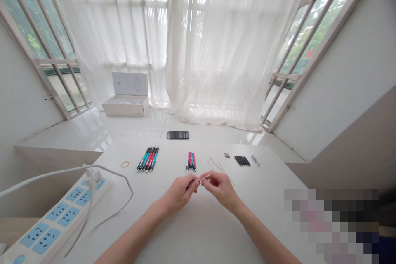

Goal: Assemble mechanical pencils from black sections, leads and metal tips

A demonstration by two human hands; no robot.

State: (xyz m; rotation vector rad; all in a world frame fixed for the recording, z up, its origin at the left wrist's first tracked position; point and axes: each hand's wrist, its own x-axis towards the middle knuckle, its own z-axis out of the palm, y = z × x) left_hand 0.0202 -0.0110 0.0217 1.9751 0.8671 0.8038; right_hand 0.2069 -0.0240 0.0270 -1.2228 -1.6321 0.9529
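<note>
My left hand [178, 194] and right hand [221, 189] are both pinched closed on a thin rod [204, 178], holding it between them above the white surface [198, 231]. Just ahead lie more thin rods [220, 168] and a small bunch of pens [191, 161]. Farther left sit a bigger bunch of pens [147, 159] and a rubber band [125, 164]; black tubes [242, 160] lie to the right.

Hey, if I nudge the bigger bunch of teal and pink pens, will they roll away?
Probably, yes. The pens look slim and round-barrelled, so they would likely roll easily on the glossy white table. Being so thin, they are probably light and fairly stiff.
</note>
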